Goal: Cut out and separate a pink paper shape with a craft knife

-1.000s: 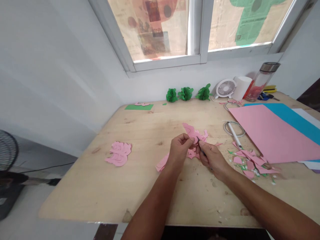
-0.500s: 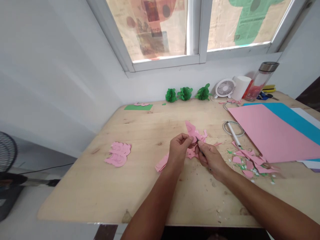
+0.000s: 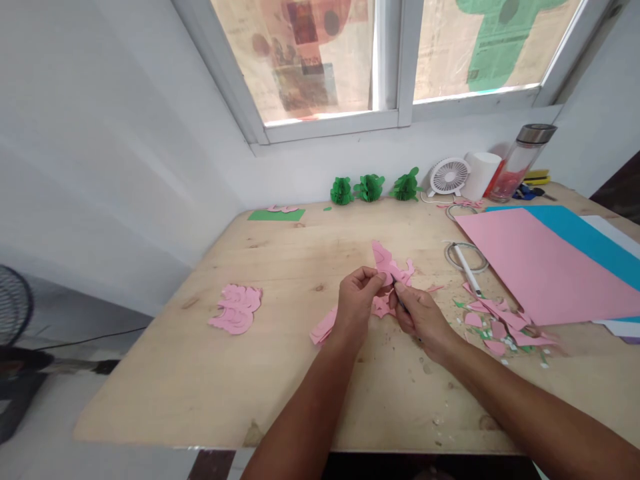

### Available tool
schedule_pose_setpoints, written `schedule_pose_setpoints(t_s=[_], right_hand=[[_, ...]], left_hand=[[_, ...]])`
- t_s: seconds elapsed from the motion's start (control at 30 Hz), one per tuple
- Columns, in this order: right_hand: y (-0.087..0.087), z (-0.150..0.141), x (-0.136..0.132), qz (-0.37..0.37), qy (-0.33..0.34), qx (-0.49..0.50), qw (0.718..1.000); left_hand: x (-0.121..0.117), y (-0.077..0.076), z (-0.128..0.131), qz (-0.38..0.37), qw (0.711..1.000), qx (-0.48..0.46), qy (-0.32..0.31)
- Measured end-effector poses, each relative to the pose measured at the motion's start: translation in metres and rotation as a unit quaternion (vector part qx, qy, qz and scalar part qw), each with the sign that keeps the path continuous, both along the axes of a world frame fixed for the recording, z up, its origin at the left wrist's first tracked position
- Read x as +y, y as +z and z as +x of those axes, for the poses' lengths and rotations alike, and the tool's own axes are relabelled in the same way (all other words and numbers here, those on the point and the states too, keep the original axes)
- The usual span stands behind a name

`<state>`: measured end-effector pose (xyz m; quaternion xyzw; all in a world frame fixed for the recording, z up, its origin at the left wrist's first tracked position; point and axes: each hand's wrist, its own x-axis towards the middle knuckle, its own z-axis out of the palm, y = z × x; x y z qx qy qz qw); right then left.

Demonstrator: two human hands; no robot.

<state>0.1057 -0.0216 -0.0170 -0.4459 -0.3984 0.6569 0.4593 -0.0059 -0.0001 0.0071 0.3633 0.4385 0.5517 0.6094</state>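
Note:
My left hand (image 3: 358, 293) pinches a piece of pink paper (image 3: 382, 256) with a pencil-like outline on it, thumb and fingertips closed at its lower edge. My right hand (image 3: 419, 312) is wrapped round a pair of dark scissors (image 3: 394, 283); their blade tips meet the paper and the handles are mostly hidden by the fingers. Under and behind the hands lie pink paper offcuts (image 3: 383, 307). Folded pink paper strips (image 3: 324, 327) rest beside my left wrist. Further left is a stack of cut pink shapes (image 3: 237, 309).
Pink and green scraps (image 3: 505, 323) lie right of my right hand, near a white pen (image 3: 467, 270). A large pink sheet (image 3: 550, 267) covers a blue one. Along the back stand green paper figures (image 3: 370, 188), a small white fan (image 3: 449, 177) and a glass bottle (image 3: 523, 163).
Both hands stay almost in place. The pink paper has turned very slightly and the scissors have shifted a little against it.

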Motion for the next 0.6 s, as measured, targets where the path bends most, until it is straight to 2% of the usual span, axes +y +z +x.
schedule_pose_setpoints(t_s=[0.6], right_hand=[[-0.0003, 0.0002, -0.0004, 0.001, 0.004, 0.004, 1.0]], left_hand=[[-0.0002, -0.0004, -0.0004, 0.008, 1.0, 0.0, -0.001]])
